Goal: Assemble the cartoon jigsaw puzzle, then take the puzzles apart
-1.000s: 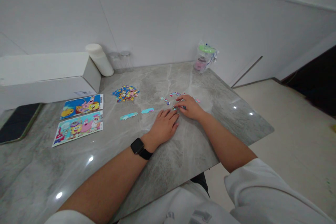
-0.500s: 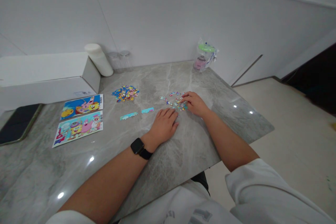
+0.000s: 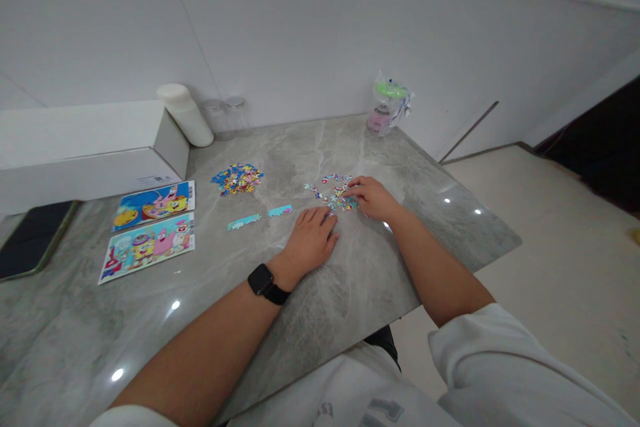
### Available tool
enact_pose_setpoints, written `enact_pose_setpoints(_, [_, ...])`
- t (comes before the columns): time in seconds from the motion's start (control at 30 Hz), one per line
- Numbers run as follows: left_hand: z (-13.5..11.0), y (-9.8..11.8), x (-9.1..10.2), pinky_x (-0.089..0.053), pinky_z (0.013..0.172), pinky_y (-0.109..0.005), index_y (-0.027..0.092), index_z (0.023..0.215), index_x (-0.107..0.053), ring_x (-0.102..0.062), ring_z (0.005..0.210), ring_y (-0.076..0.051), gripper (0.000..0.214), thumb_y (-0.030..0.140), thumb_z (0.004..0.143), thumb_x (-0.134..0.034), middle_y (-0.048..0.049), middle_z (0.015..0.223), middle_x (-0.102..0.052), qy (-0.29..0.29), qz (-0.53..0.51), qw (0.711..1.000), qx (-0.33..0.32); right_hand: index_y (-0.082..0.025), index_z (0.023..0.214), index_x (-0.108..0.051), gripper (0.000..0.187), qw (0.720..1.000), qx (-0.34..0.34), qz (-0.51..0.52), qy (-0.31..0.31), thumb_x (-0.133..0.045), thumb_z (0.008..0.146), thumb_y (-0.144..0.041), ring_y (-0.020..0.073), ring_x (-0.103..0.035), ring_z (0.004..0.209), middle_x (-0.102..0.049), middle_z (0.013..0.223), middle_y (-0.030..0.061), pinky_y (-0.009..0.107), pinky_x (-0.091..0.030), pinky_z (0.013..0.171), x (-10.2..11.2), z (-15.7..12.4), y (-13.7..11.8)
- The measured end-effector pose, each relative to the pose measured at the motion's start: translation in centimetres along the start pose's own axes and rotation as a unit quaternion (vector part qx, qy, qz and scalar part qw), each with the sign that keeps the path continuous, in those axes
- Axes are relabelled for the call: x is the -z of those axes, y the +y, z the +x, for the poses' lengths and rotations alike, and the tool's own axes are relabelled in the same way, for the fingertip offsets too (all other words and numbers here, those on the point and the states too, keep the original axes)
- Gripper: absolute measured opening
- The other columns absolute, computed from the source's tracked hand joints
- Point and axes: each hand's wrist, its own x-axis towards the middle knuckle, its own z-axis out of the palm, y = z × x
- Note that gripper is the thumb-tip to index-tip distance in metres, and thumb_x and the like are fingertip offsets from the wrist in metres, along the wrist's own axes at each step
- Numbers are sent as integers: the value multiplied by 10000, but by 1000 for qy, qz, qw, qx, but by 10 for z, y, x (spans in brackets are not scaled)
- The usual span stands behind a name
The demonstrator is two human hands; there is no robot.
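My left hand (image 3: 311,237) lies flat on the grey marbled table (image 3: 360,280), palm down with its fingers stretched out. Its fingertips are close to a loose spread of small jigsaw pieces (image 3: 336,199). My right hand (image 3: 371,197) reaches into that spread from the right, fingers bent and index finger on the pieces; whether a piece is under its fingertips is hidden. Left of my left hand are two joined strips of light-blue jigsaw pieces, a nearer-centre strip (image 3: 280,211) and a longer strip (image 3: 245,222). Farther back sits a heaped pile of colourful jigsaw pieces (image 3: 237,179).
Two cartoon picture cards, a blue one (image 3: 153,205) and a turquoise one (image 3: 149,247), lie at left beside a phone (image 3: 35,238). Behind stand a white box (image 3: 85,140), a white bottle (image 3: 186,115) and clear jars (image 3: 235,115). A bagged green-lidded cup (image 3: 387,107) stands near the back right corner.
The right hand's fingers have shifted very slightly over the loose pieces. My left hand stays in place. The view has moved a touch.
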Motion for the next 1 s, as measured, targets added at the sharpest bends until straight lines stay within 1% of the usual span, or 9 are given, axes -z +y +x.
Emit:
enact_pose_setpoints(0.13, [0,1,2,-371,1227,-561,213,1380,-639,-517,1399,-324,391,334,1012,-582,-155,1504,-572,-1,-1,1000,4,-322,1276,-786,577,1000,6,9,9,-536,844,-34,252,-611,1222,-679,1331,75,440,-459,1113,-1,0,0])
enact_pose_setpoints(0.23, [0,2,2,-374,1223,-565,224,1387,-648,-524,1389,-323,390,328,1017,-578,-152,1495,-578,-5,3,1000,3,-304,1201,-819,528,1000,-7,4,18,-555,834,-32,261,-616,1218,-691,1298,83,450,-462,1116,1,0,2])
enact_pose_setpoints(0.3, [0,2,2,-373,1223,-567,233,1392,-650,-520,1391,-323,394,323,1014,-582,-150,1495,-576,-5,4,1000,2,-313,1145,-838,506,1000,-6,-1,6,-566,830,-25,262,-621,1220,-691,1314,74,457,-457,1126,1,0,2])
enact_pose_setpoints(0.47, [0,2,3,-380,1221,-561,256,1394,-643,-519,1391,-315,393,314,1009,-586,-134,1501,-570,1,-5,1000,3,-344,1260,-795,571,1000,3,1,-7,-562,849,-23,263,-612,1253,-659,1387,77,464,-459,1131,0,0,2])
enact_pose_setpoints(0.6, [0,0,2,-404,1212,-525,228,1357,-655,-526,1376,-310,374,288,991,-608,-136,1483,-579,4,-11,1000,-8,-331,1183,-828,539,1000,0,-2,-1,-561,840,-13,263,-608,1259,-666,1373,74,456,-446,1142,-1,-1,2])
enact_pose_setpoints(0.7, [0,-1,1,-419,1195,-524,223,1323,-665,-541,1350,-303,343,279,990,-604,-132,1450,-598,8,-19,1000,-11,-339,1218,-812,532,1000,6,-2,-8,-578,849,-36,256,-612,1243,-667,1377,62,443,-450,1135,-2,-1,3])
enact_pose_setpoints(0.77, [1,-1,1,-431,1178,-527,225,1314,-665,-550,1333,-301,333,279,992,-600,-127,1427,-612,8,-22,1000,-15,-313,1229,-803,473,1000,-7,-3,14,-597,873,-79,256,-613,1228,-672,1348,78,440,-455,1123,-2,0,3])
enact_pose_setpoints(0.87, [1,-1,1,-441,1163,-522,214,1312,-663,-557,1319,-303,332,274,991,-602,-128,1401,-626,5,-21,1000,-22,-262,1146,-817,277,998,-36,-11,44,-671,916,-216,265,-620,1184,-684,1264,103,436,-465,1094,-4,1,1])
enact_pose_setpoints(1.0, [1,-1,1,-436,1165,-520,207,1305,-668,-560,1314,-305,328,271,987,-614,-130,1394,-630,8,-16,1000,-18,-261,1060,-825,186,998,-48,-33,33,-765,892,-314,272,-623,1143,-694,1209,92,431,-470,1068,-10,2,-5])
